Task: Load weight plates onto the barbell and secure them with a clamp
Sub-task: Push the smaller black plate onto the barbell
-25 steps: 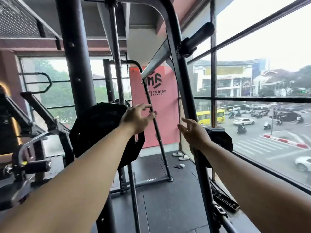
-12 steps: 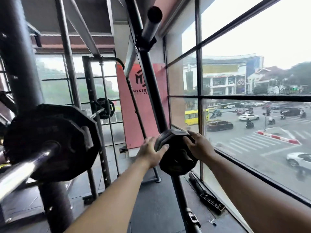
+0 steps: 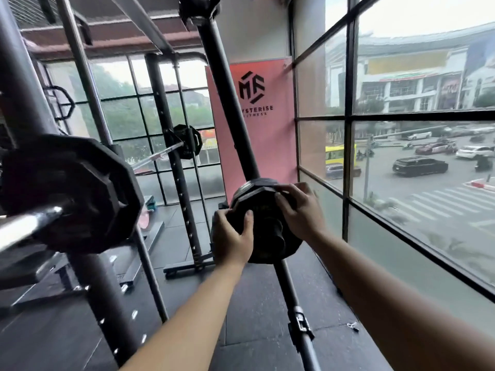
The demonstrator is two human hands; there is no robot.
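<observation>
Both grips clasp the small weight plate (image 3: 263, 210): the left grip (image 3: 231, 238) curls round its near-left edge, the right grip (image 3: 301, 210) wraps the upper-right rim, on opposite sides so the load is shared and stays level. It hangs between them on the slanted rack post (image 3: 233, 103), likely on a storage peg, ready to be drawn off. Well left of the left grip, the barbell (image 3: 26, 227) already carries a large plate (image 3: 75, 194), its bare sleeve end free for this one.
</observation>
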